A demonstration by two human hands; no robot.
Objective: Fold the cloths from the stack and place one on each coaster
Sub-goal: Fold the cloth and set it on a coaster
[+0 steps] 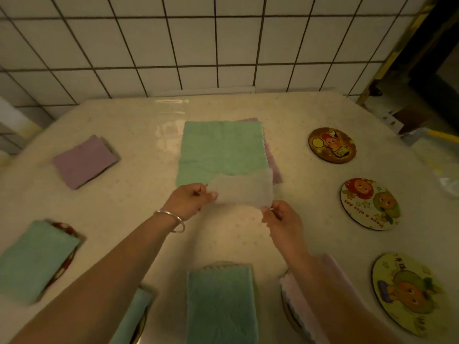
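Observation:
A stack of flat cloths lies mid-table, a green cloth (221, 150) on top and a purple one (274, 167) peeking out beneath. My left hand (191, 199) and my right hand (282, 217) each pinch an end of a pale grey cloth (243, 189), held as a folded strip above the stack's near edge. Three bare round cartoon coasters sit at the right: far (332, 145), middle (370, 204), near (409, 294). Folded cloths rest at the left and front: purple (84, 161), green (37, 259), green (221, 304), green (134, 316), pink (303, 301).
A white tiled wall (198, 45) rises behind the cream table (124, 120). A dark doorway and a yellow-handled item (439, 135) lie at the far right. Clear plastic (449, 184) sits by the right edge. A silver bangle (173, 219) circles my left wrist.

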